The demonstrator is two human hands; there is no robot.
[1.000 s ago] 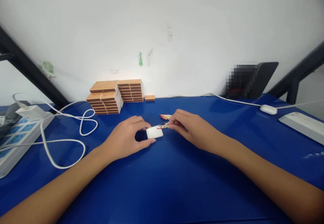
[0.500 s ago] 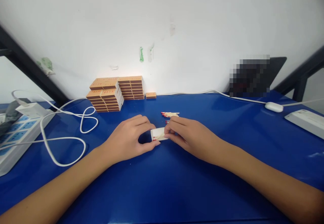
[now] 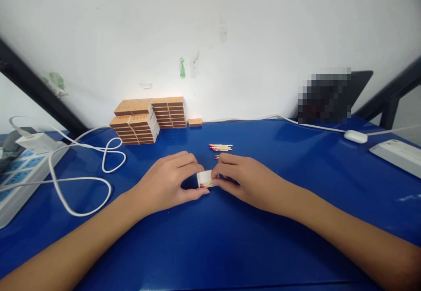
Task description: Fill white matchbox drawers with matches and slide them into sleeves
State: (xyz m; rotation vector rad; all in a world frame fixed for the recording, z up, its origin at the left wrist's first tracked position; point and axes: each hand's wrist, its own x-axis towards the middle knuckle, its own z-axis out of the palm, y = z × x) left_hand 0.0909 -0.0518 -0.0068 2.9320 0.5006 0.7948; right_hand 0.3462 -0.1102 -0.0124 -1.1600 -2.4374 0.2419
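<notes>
A small white matchbox tray (image 3: 205, 179) lies on the blue table (image 3: 210, 238) with a few red-tipped matches in it. My left hand (image 3: 167, 183) grips its left end between thumb and fingers. From the right, my right hand (image 3: 241, 181) presses fingertips against the tray's other end, fingers closed on it. Just behind the hands lies a small bundle of loose matches (image 3: 221, 147).
Stacks of orange matchboxes (image 3: 146, 115) stand against the white wall, with a single box (image 3: 195, 122) beside them. A white power strip (image 3: 19, 177) and looping white cable (image 3: 82, 172) lie at the left. Another white strip (image 3: 396, 155) and a small white device (image 3: 355, 136) sit at the right.
My right hand brought the matches from just right of the tray into it, then closed against the tray's right end. The left hand kept its hold.
</notes>
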